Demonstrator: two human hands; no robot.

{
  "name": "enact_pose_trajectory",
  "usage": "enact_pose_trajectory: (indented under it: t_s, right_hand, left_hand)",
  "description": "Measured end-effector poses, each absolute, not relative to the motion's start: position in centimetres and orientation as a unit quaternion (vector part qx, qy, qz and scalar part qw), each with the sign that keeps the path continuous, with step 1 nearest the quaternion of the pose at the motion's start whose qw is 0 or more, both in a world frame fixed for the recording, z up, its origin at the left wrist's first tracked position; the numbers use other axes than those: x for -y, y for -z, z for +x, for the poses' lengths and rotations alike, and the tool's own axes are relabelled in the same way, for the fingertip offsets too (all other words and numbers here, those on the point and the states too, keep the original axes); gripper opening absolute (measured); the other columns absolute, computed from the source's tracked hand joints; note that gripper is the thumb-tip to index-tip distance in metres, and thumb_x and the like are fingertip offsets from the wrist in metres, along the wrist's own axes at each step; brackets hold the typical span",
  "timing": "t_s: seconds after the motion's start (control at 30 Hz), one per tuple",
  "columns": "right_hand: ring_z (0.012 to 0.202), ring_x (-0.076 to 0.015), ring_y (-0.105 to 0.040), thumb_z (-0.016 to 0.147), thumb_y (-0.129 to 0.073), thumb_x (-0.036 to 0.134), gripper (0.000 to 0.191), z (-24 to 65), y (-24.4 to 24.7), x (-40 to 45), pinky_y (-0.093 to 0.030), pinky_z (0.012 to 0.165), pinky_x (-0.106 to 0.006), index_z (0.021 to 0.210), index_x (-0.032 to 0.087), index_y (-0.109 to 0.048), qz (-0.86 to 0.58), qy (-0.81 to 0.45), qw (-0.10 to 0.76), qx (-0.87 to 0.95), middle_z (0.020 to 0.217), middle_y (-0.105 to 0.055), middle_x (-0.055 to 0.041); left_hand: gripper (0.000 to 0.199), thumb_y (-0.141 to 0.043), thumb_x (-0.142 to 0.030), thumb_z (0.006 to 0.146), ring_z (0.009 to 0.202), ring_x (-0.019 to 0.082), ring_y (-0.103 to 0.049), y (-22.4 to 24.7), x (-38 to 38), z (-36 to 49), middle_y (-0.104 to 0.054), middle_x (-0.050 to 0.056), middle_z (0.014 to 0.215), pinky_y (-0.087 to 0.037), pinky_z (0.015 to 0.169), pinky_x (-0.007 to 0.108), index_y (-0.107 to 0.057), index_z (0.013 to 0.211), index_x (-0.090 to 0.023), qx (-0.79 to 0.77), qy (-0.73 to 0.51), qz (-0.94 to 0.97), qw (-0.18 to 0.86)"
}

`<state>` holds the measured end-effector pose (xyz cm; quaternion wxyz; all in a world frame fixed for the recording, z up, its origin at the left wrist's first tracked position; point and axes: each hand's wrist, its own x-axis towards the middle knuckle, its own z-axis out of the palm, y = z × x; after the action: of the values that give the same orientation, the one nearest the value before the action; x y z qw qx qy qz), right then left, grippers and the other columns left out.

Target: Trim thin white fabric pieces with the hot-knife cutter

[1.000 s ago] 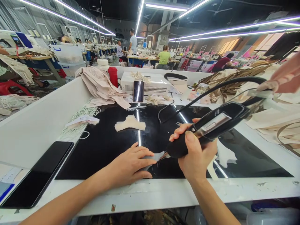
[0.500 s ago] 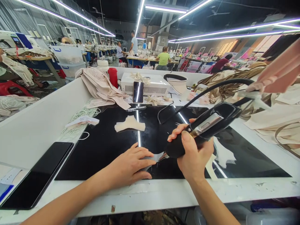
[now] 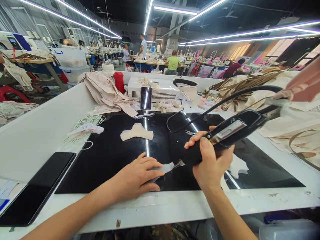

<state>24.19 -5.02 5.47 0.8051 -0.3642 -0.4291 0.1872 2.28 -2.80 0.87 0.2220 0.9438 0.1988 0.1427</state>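
Observation:
My left hand (image 3: 140, 175) lies flat, fingers spread, on a pale translucent piece (image 3: 168, 167) over the black glossy board (image 3: 100, 170). My right hand (image 3: 210, 160) is wrapped round a black handheld tool (image 3: 225, 131) with a silver panel. The tool's metal tip (image 3: 179, 163) points down left, close to the end of the pale piece. Behind my left hand rests a cream cut piece (image 3: 136, 132). White scraps (image 3: 238, 166) lie right of my right wrist, partly behind it.
A black phone (image 3: 36, 188) lies at the left. Small scissors (image 3: 190, 133), a pen (image 3: 143, 116), an upright phone (image 3: 146, 98) and a white box (image 3: 162, 92) stand or lie farther back. Another person's hand (image 3: 297, 86) is at the cable, upper right.
My right hand and the tool have moved right, so the tip sits farther from my left fingers. My left hand has stayed nearly still. The view has shifted slightly.

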Motion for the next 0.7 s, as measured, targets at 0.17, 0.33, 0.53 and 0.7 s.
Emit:
enact_pose_trajectory:
  t_s: [0.17,0.33,0.53,0.7]
  right_hand:
    - [0.062,-0.0137,-0.063,0.088,-0.081,0.031,0.034,24.3,-5.6,5.1,-0.057,0.059,-0.031,0.114,0.026,-0.060,-0.366,-0.193,0.801,0.433,0.080,-0.069,0.0065]
    - [0.063,-0.0133,-0.063,0.085,-0.083,0.033,0.037,24.5,-5.8,5.1,-0.057,0.060,-0.031,0.114,0.026,-0.061,-0.366,-0.186,0.800,0.438,0.080,-0.069,0.0062]
    - [0.063,-0.0132,-0.062,0.087,-0.081,0.033,0.036,24.3,-5.6,4.9,-0.056,0.059,-0.031,0.115,0.027,-0.059,-0.363,-0.187,0.799,0.441,0.081,-0.068,0.0063]
    - [0.065,-0.0129,-0.062,0.089,-0.079,0.032,0.035,24.4,-5.4,5.0,-0.056,0.062,-0.032,0.117,0.028,-0.058,-0.373,-0.191,0.788,0.451,0.083,-0.067,0.0063]
  left_hand:
    - [0.033,-0.058,-0.032,0.107,0.138,0.026,-0.058,-0.8,2.7,2.1,-0.064,0.009,0.145,-0.025,0.130,0.062,-0.064,0.138,-0.024,-0.232,-0.165,0.931,0.229]
    - [0.028,-0.052,-0.028,0.109,0.134,0.027,-0.060,0.0,2.1,1.9,-0.064,0.011,0.142,-0.041,0.124,0.056,-0.067,0.131,-0.019,-0.328,-0.241,0.896,0.179]
    - [0.029,-0.056,-0.027,0.107,0.136,0.028,-0.058,0.6,1.8,1.9,-0.063,0.010,0.144,-0.040,0.124,0.059,-0.068,0.133,-0.023,-0.331,-0.224,0.903,0.159]
    - [0.029,-0.054,-0.028,0.108,0.146,0.030,-0.050,0.0,2.1,2.0,-0.062,0.007,0.149,-0.030,0.128,0.064,-0.068,0.134,-0.026,-0.296,-0.174,0.924,0.166]
